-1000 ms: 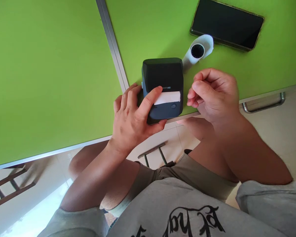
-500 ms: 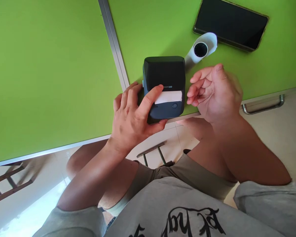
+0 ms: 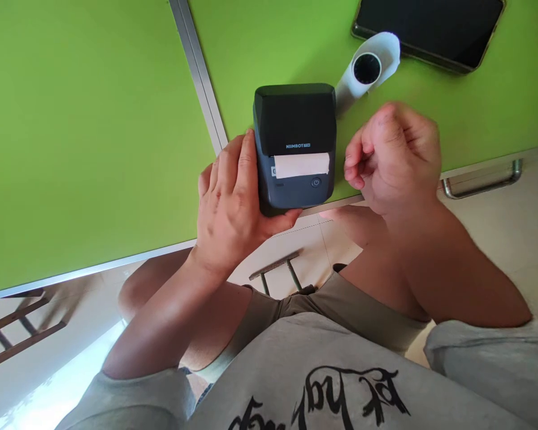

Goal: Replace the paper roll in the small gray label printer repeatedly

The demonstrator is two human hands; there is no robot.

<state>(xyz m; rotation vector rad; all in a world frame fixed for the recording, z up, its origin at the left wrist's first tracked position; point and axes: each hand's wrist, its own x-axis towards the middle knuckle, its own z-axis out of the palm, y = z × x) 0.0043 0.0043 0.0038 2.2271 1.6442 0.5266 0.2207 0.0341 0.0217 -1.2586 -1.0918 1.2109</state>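
A dark label printer (image 3: 295,119) marked NIIMBOT stands at the table's front edge, with a blank white label strip (image 3: 302,165) sticking out of its front slot. My left hand (image 3: 231,197) grips the printer's left side, fingers along the side and thumb at the lower front edge. To the right of the printer, my right hand (image 3: 394,158) is curled into a loose fist, apart from it. No object shows in that hand. Behind and to the right, a white label roll (image 3: 352,80) with a dark core and a loose outer flap stands close to the printer.
A black phone (image 3: 430,30) lies on the green table (image 3: 94,131) at the back right, partly out of frame. A metal strip (image 3: 201,77) divides the tabletop. Below its front edge are a metal handle (image 3: 484,188) on the right and my legs.
My left index finger has left the label strip and now lies along the printer's side, uncovering the brand name. My right hand has curled tighter. The view has shifted slightly.
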